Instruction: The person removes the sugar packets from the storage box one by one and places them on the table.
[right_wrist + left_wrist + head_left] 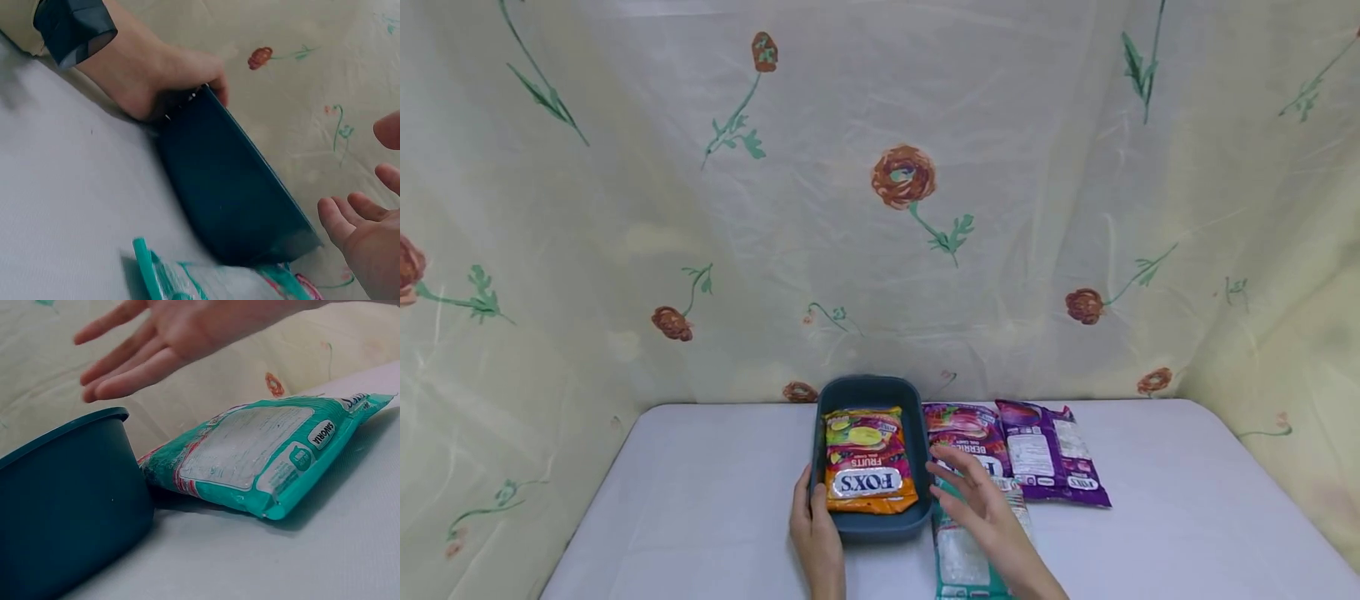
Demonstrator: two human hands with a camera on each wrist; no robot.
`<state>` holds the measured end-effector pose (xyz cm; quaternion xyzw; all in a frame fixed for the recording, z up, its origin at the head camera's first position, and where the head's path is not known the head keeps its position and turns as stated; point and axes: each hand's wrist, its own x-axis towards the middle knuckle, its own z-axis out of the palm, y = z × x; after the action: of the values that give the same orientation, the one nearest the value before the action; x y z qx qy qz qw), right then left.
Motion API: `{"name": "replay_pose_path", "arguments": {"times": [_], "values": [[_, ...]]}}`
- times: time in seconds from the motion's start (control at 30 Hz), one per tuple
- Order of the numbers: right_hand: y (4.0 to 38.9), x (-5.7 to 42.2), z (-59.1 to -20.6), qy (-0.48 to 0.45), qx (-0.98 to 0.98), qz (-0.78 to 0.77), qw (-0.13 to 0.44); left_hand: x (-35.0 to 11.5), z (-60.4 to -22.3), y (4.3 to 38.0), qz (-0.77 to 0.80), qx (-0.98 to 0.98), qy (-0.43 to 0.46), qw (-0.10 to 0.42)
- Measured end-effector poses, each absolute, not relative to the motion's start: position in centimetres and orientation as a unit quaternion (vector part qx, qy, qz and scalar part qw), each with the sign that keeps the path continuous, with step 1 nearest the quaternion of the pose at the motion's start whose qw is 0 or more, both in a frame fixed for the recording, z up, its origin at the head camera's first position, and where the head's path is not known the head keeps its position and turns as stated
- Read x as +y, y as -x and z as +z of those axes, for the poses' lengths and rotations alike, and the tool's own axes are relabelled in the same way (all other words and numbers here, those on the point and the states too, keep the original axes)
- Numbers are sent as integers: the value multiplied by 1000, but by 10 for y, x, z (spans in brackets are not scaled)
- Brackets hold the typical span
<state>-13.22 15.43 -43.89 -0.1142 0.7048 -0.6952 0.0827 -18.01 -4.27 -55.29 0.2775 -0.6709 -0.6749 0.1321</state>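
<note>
A dark blue plastic tub (850, 527) holds Fox's Fruits candy bags (867, 458), an orange edge showing under the top one. My left hand (817, 529) grips the tub's near left side, thumb over the rim; the right wrist view also shows this left hand (169, 78) on the tub (219, 181). To the right of the tub, my right hand (981, 508) hovers with fingers spread, holding nothing. Beneath it lies a teal candy bag (962, 560), printed back up. That bag (250, 447) rests beside the tub (69, 500) in the left wrist view.
Right of the tub lie a Fox's Berries candy bag (962, 425) and a purple candy bag (1037, 450). All of it stands on a white table (715, 500). A flower-printed curtain (1000, 208) hangs behind and at both sides.
</note>
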Motion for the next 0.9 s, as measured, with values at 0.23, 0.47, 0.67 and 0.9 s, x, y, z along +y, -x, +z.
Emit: {"name": "replay_pose_path", "arguments": {"times": [0.23, 0.47, 0.67, 0.9], "values": [[136, 138, -433, 137, 686, -705, 115, -41, -533, 173, -682, -665, -273, 133], [138, 127, -432, 120, 687, -702, 146, -40, -502, 157, -697, -655, -261, 131], [141, 121, -436, 112, 709, -680, 150, -40, -505, 157, -700, -652, -261, 131], [145, 113, -436, 107, 726, -665, 135, -39, -506, 158, -699, -654, -256, 137]]}}
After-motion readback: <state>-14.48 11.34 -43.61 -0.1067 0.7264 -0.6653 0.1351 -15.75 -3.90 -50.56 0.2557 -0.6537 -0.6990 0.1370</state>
